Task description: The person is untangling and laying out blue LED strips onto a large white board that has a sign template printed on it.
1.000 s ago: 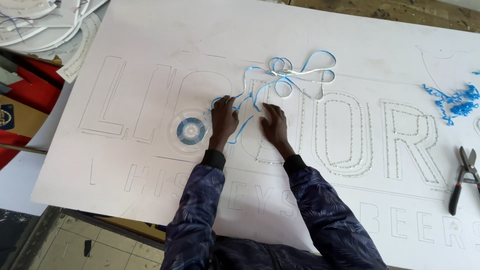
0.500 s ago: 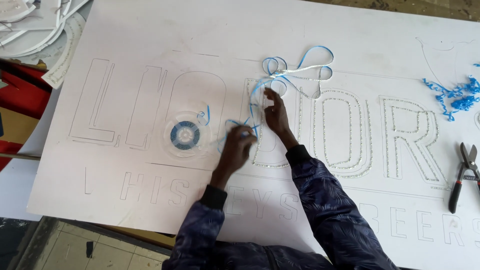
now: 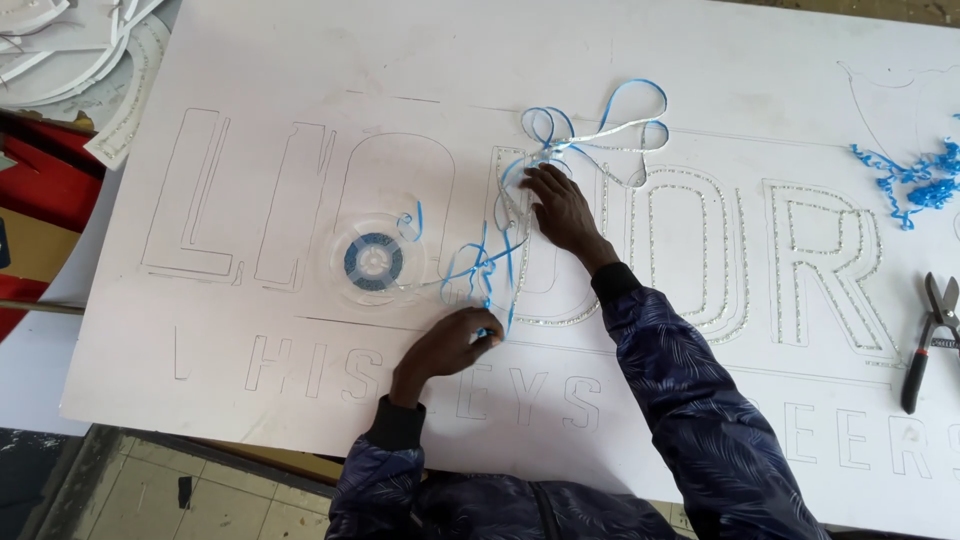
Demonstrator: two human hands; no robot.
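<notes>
A large white sign board [image 3: 300,60] with outlined letters lies flat under me. My left hand [image 3: 450,345] pinches a thin blue strip [image 3: 490,262] near the board's lower middle. My right hand [image 3: 562,208] presses flat on the same strip where it runs along a letter groove studded with small clear beads. Beyond my right hand the strip loops loosely [image 3: 610,125] over the board. A clear round reel [image 3: 373,260] with a blue core lies just left of my left hand, and the strip trails from it.
Tin snips with black handles [image 3: 925,340] lie at the right edge. A pile of blue strip scraps [image 3: 915,180] sits at the upper right. White cut-out pieces [image 3: 70,60] are stacked at the upper left, beside red items [image 3: 40,190].
My left hand has pulled back toward me and down the board, drawing the blue strip with it. My right hand stays pressed near the letter groove.
</notes>
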